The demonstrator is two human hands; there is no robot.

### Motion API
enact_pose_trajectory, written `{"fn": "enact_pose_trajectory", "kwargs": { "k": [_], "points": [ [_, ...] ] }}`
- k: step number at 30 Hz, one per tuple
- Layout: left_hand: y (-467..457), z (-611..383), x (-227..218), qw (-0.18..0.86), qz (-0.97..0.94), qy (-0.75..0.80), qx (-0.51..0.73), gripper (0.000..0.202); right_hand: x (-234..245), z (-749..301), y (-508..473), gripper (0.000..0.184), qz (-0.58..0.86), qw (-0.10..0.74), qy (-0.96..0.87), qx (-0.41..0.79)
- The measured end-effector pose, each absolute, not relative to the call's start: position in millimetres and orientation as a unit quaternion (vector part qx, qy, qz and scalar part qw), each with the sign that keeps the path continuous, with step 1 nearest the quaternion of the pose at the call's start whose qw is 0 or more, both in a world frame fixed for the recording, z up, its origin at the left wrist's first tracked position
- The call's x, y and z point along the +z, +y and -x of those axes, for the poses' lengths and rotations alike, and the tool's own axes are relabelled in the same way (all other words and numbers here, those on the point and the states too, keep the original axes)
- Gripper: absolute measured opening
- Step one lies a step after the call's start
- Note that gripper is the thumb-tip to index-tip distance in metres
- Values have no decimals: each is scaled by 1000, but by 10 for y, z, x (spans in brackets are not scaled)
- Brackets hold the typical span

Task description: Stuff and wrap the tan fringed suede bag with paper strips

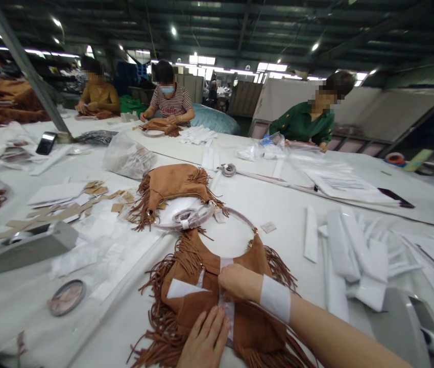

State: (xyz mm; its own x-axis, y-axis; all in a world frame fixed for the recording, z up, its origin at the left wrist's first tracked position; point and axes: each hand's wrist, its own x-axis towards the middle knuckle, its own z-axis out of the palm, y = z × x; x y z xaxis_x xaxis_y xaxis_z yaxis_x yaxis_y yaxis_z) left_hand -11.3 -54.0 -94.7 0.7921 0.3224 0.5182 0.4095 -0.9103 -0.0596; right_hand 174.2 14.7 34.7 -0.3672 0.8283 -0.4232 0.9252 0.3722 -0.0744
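A brown fringed handbag (253, 322) lies on the white table before me, its handle curving away at the top. Down its middle runs a translucent white strip (226, 262). My left hand (206, 340) rests flat on the lower part of the bag, fingers stretched out and touching the strip. Curled closed over the strip, my right hand (240, 282) presses on the bag's middle; its fingertips are hidden. A white band (275, 298) wraps my right wrist. A white paper piece (184, 290) pokes from the bag's front, left of my right hand.
Beyond lies a second brown fringed bag (178, 181). Grey tape dispensers (29, 248) stand at left and lower right, with a tape roll (67, 297) nearby. White padded strips (349, 250) are piled at right. Three people work across the table, one in a green top (305, 122).
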Motion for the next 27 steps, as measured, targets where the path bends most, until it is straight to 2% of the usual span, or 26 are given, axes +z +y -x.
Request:
{"fn": "enact_pose_trajectory", "kwargs": {
  "k": [4, 7, 12, 18, 25, 27],
  "points": [
    [-501, 86, -1018, 143, 930, -189, -282, 51, 296, -1779, 169, 10, -541, 173, 810, -148],
    [-484, 77, -1056, 156, 927, -186, -284, 45, 241, -1819, 196, 16, -541, 181, 805, -161],
    [-489, 93, -1016, 145, 933, -188, -272, 50, 227, -1846, 240, 25, -547, 197, 789, -198],
    [-515, 96, -968, 112, 942, -187, -256, 81, 300, -1874, 255, 26, -559, 183, 772, -241],
    [-518, 92, -936, 110, 937, -190, -270, 81, 242, -1971, 235, 19, -591, 136, 740, -291],
    [-523, 73, -989, 112, 935, -195, -274, 67, 208, -2025, 262, 31, -607, 114, 731, -291]
  ]
}}
